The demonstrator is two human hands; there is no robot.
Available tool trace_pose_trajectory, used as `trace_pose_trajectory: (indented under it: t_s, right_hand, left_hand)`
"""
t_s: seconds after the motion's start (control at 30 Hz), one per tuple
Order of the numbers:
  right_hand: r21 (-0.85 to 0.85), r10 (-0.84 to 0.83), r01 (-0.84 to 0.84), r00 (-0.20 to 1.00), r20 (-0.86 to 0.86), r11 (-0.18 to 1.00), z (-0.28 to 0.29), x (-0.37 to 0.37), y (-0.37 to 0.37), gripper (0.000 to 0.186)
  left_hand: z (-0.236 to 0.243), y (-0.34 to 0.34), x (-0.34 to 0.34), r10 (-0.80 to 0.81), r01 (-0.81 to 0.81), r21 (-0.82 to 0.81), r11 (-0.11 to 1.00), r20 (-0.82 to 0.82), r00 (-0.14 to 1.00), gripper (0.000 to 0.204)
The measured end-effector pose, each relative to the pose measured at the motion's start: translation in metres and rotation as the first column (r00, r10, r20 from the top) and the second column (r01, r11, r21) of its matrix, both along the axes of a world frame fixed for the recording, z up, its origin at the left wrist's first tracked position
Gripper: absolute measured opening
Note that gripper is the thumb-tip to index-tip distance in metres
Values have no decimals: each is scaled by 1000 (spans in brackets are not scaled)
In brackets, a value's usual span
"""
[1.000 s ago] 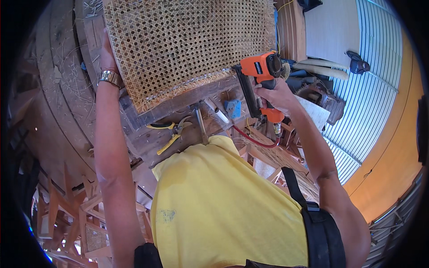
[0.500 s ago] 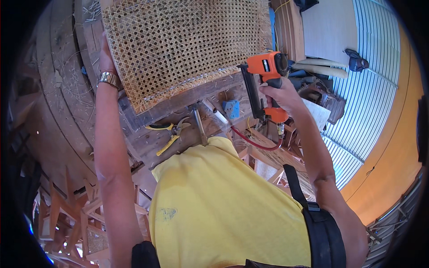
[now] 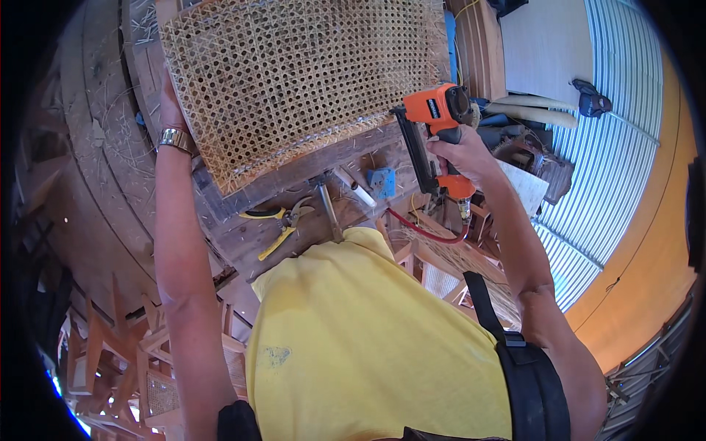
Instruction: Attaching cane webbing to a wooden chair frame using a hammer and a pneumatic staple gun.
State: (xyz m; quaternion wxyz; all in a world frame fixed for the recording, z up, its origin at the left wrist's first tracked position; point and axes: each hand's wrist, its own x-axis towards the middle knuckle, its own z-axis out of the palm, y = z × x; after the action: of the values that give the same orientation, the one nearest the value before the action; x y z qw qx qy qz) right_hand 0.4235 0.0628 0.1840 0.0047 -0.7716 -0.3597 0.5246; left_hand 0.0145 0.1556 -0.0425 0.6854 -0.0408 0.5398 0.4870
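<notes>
A woven cane panel (image 3: 294, 81) on a light wooden frame lies on the wooden workbench, with frayed strands along its near edge. My left hand (image 3: 170, 110) grips the panel's left edge; its fingertips are hidden at the frame. My right hand (image 3: 465, 156) is wrapped round the handle of an orange and black pneumatic staple gun (image 3: 434, 109). The gun's nose is just by the panel's near right edge; I cannot tell if they touch. A red air hose (image 3: 423, 234) runs from the handle's base.
Yellow-handled pruning shears (image 3: 278, 220), a hammer (image 3: 330, 209) and a blue block (image 3: 381, 182) lie between the panel and my body. Wooden chair frames (image 3: 95, 345) stand at the lower left. Corrugated sheeting (image 3: 625, 132) rises at the right.
The panel's near left corner has shifted slightly left and toward me, with my left hand still at its edge. The staple gun has barely moved.
</notes>
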Motion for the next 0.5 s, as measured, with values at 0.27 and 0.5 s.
trace_pose_trajectory:
  t_s: [0.27, 0.5]
  right_hand:
    - [3, -5, 5, 1000, 20, 1000, -2, -4, 1, 17]
    - [-57, 38, -36, 999, 30, 998, -4, -9, 8, 18]
  left_hand:
    - [-8, -1, -5, -32, 32, 54, 998, 11, 999, 65]
    - [-8, -1, -6, -27, 24, 60, 998, 55, 998, 63]
